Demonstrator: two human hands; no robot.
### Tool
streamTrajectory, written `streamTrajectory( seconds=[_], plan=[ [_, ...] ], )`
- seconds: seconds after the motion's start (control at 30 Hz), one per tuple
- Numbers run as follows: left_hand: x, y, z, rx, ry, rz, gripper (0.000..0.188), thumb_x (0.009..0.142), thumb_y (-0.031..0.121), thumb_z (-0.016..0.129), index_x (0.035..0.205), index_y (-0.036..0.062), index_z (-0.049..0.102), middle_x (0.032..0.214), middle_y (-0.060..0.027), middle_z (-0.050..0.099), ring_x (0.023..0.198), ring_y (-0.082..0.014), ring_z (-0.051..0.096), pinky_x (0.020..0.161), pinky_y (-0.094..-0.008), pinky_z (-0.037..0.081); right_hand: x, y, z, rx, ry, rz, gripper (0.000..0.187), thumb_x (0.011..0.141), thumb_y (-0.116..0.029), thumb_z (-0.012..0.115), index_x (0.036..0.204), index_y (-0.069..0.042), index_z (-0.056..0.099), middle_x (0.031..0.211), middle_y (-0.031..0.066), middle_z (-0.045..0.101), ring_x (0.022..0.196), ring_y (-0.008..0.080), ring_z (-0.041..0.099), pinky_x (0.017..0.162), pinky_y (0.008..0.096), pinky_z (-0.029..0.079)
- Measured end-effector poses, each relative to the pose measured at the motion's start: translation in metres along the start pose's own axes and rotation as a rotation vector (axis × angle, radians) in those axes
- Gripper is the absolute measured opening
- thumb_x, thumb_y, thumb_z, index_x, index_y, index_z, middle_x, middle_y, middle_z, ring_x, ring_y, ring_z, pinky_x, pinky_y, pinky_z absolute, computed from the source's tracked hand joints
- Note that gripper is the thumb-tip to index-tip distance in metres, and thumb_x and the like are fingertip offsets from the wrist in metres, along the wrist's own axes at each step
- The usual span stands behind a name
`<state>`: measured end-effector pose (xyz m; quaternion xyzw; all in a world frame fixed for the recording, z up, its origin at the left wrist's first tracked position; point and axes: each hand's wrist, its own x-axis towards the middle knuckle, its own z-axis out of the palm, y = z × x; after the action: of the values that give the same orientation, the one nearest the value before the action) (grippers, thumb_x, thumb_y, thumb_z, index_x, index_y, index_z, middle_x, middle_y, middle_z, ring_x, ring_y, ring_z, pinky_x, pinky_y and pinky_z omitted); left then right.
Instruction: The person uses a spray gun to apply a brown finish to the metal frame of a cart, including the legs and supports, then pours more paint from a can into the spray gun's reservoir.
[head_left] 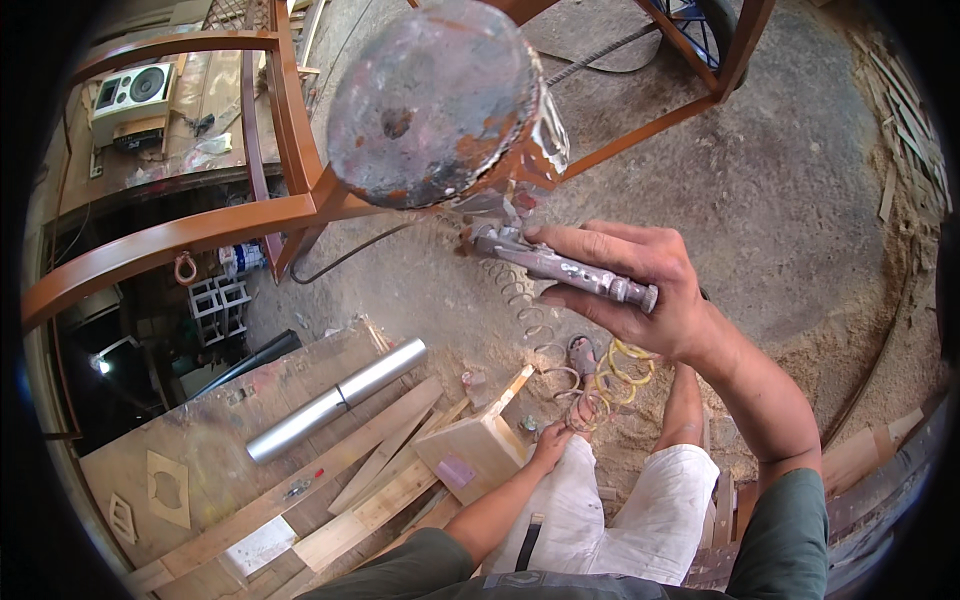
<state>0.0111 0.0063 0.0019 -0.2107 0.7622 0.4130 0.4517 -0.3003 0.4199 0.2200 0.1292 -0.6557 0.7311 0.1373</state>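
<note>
My right hand [645, 270] is wrapped round a paint-splashed spray gun [575, 272], raised in front of me. The gun's large round paint cup [430, 95] sits above its body, the lid stained grey and rust-brown. The cup hides the nozzle and part of the brown metal frame [190, 228] behind it. From the gun a coiled air hose [540, 330] hangs down, its lower loops yellowish. My left hand [552, 442] is low beside my left thigh, with curled fingers closed on the hose's lower coils; the grip is partly hidden.
A workbench [225, 400] at the lower left bears a silver tube [335, 400], wooden boards [385, 490] and a wooden box [470, 455]. A speaker [133, 98] stands at far left. Sawdust covers the concrete floor [780, 220]; wood strips [905, 120] lie at the right.
</note>
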Motion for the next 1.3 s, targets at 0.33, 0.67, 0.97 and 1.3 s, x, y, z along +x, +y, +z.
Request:
streamTrajectory(
  seconds=[0.33,0.67,0.97,1.3],
  plan=[
    [-0.008,0.026,-0.003,-0.049,-0.006,0.026,0.027,0.101,0.025,0.063,0.106,-0.0017,0.069,0.093,-0.0040,0.064,0.090,-0.0110,0.054,0.082,-0.0300,0.044,-0.040,0.103,0.006,-0.119,0.069,0.176,0.041,0.083,-0.011,0.083,0.121,-0.003,0.071,0.105,0.0181,0.075,0.085,0.0304,0.074,0.075,0.0372,0.057],
    [0.002,0.027,-0.012,0.159,-0.025,0.002,0.027,0.101,0.023,0.062,0.107,-0.0018,0.073,0.108,-0.0110,0.070,0.102,-0.0184,0.062,0.092,-0.0319,0.046,-0.078,0.192,0.003,-0.201,0.120,0.354,0.038,0.086,-0.012,0.081,0.122,-0.003,0.071,0.100,0.0201,0.074,0.078,0.0278,0.071,0.075,0.0353,0.055],
    [0.003,0.016,-0.022,0.228,-0.031,0.013,0.028,0.101,0.022,0.062,0.111,-0.0020,0.073,0.113,-0.0124,0.070,0.109,-0.0219,0.063,0.098,-0.0332,0.045,-0.114,0.277,0.022,-0.336,0.128,0.471,0.037,0.088,-0.015,0.080,0.123,-0.005,0.070,0.098,0.0193,0.074,0.075,0.0249,0.069,0.074,0.0351,0.054],
    [0.002,-0.001,-0.040,0.116,0.048,0.031,0.029,0.100,0.027,0.064,0.107,0.0018,0.074,0.106,-0.0133,0.072,0.102,-0.0268,0.065,0.096,-0.0348,0.046,-0.126,0.327,0.098,-0.518,0.239,0.554,0.035,0.089,-0.029,0.077,0.121,-0.015,0.073,0.099,0.0190,0.073,0.088,0.0392,0.070,0.077,0.0445,0.055]
  ],
)
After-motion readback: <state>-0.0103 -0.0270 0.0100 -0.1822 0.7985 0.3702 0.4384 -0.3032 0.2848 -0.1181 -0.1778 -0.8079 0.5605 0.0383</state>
